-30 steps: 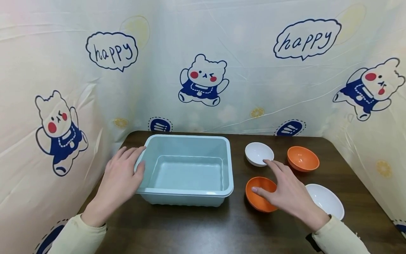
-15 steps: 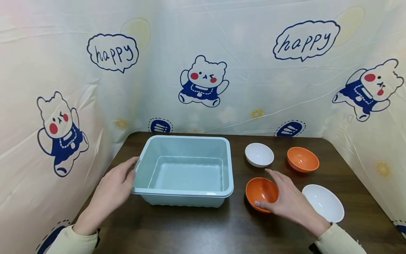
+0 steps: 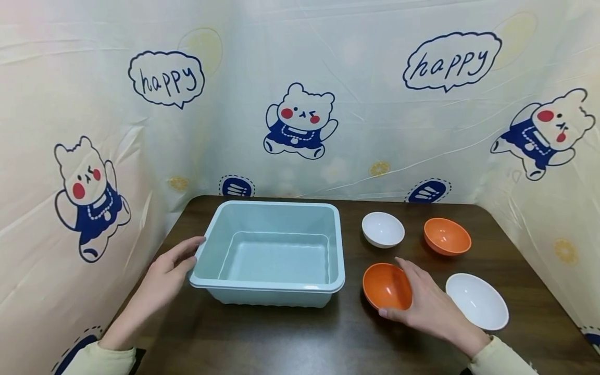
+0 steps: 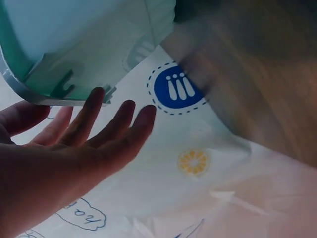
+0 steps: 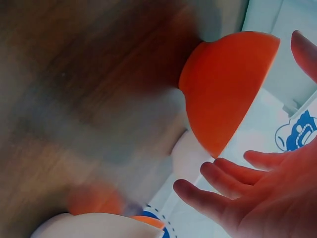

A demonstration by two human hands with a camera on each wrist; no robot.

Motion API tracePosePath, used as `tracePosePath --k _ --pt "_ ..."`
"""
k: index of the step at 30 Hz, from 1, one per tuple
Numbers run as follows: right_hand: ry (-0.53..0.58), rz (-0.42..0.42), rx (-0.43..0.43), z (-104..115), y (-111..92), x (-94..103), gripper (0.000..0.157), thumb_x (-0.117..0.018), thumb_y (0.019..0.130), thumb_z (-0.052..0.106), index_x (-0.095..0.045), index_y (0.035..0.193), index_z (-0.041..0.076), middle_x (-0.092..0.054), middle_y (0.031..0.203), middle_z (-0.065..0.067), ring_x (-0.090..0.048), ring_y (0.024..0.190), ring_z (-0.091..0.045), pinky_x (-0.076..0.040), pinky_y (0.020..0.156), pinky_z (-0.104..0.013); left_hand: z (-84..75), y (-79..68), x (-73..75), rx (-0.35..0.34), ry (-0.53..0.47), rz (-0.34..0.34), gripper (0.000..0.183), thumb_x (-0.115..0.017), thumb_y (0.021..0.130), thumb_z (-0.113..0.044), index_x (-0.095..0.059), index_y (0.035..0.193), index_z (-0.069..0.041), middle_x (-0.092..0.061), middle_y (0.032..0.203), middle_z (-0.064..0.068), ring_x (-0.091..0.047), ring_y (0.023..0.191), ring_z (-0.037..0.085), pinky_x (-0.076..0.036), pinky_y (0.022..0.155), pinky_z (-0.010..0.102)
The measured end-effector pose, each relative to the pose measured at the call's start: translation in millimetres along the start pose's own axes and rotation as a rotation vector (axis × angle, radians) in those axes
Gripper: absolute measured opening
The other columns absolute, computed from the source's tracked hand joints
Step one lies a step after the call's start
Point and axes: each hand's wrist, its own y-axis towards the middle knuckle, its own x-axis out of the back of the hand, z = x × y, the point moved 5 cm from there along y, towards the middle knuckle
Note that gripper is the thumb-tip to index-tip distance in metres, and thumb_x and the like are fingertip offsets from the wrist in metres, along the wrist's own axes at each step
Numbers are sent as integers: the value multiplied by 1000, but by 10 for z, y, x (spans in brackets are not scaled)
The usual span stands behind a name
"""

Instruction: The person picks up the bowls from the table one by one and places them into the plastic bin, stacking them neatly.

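Note:
A light blue plastic basin (image 3: pixel 267 285) stands on the dark wooden table, left of centre. At its left rim is my left hand (image 3: pixel 164 273), with fingers extended; the left wrist view shows the fingertips (image 4: pixel 96 94) right at the rim's underside. An orange bowl (image 3: pixel 385 285) sits upright right of the basin. Around this bowl's right side, my right hand (image 3: pixel 433 307) holds its thumb and fingers spread apart. From the right wrist view, the bowl's outer wall (image 5: pixel 225 89) shows, with a gap between it and the palm and the fingertips near its rim.
Behind the near orange bowl stands a white bowl (image 3: pixel 383 229). Another orange bowl (image 3: pixel 447 236) is at the back right, and a second white bowl (image 3: pixel 477 302) lies close beside the right wrist. A printed cloth curtain (image 3: pixel 365 104) encloses the table at the back and sides.
My left hand has come down and left along the basin's rim. My right hand has lowered from above the near orange bowl to its right side. The bowls stay in place.

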Motion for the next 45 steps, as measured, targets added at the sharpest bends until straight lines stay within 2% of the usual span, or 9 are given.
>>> tracePosePath --k 4,6,12,17,22,27,36,38,45 --pt "9 3 -6 -35 -11 -19 118 -89 70 68 -42 156 3 -50 152 -24 -52 131 -46 -51 91 -69 15 -12 -9 -45 -85 15 45 -45 111 -6 -46 156 1 -50 154 26 -48 138 40 -43 95 19" --pt "13 0 -7 -50 -15 -27 118 -89 69 68 -42 155 2 -51 151 -24 -53 129 -45 -52 89 -68 31 -16 -20 -60 -127 26 45 -44 111 -5 -45 156 2 -46 156 27 -46 140 40 -40 90 10" --pt "18 6 -5 -98 -17 -47 116 -90 69 66 -43 155 3 -53 149 -23 -55 127 -43 -54 88 -66 109 -20 -55 -43 -213 63 46 -41 113 -7 -42 159 -1 -39 162 26 -38 146 40 -37 91 8" --pt "32 31 -10 -128 -17 -53 116 -91 69 64 -42 156 5 -52 150 -21 -54 127 -42 -55 87 -64 169 -17 -82 -25 -282 87 47 -39 115 -13 -39 161 -4 -34 165 22 -34 148 39 -40 92 11" --pt "53 36 -3 -144 -31 -63 116 -93 69 61 -42 156 4 -53 149 -21 -54 126 -42 -55 88 -63 205 -4 -100 4 -325 92 49 -38 116 -19 -36 163 -6 -33 166 20 -38 142 29 -43 91 16" --pt "68 33 11 -152 -44 -84 117 -94 68 59 -41 156 4 -53 150 -21 -54 127 -42 -54 91 -64 235 15 -124 30 -357 98 50 -37 116 -21 -33 164 -8 -27 169 20 -36 143 33 -44 91 19" --pt "79 19 12 -157 -30 -80 116 -95 67 58 -42 156 5 -54 148 -20 -54 125 -41 -54 90 -64 276 64 -157 15 -417 81 51 -35 116 -25 -32 165 -9 -24 171 16 -35 141 28 -44 93 21" --pt "83 22 10 -158 -27 -84 116 -96 67 57 -42 156 5 -54 147 -20 -54 125 -40 -54 90 -63 285 71 -163 20 -433 79 51 -35 116 -25 -32 165 -10 -23 171 15 -33 143 29 -42 96 24" --pt "99 -1 36 -170 -34 -91 116 -97 65 55 -43 155 5 -55 146 -18 -54 124 -39 -54 91 -62 301 94 -191 47 -499 69 51 -33 116 -27 -34 164 -11 -21 172 13 -26 148 35 -33 105 48"
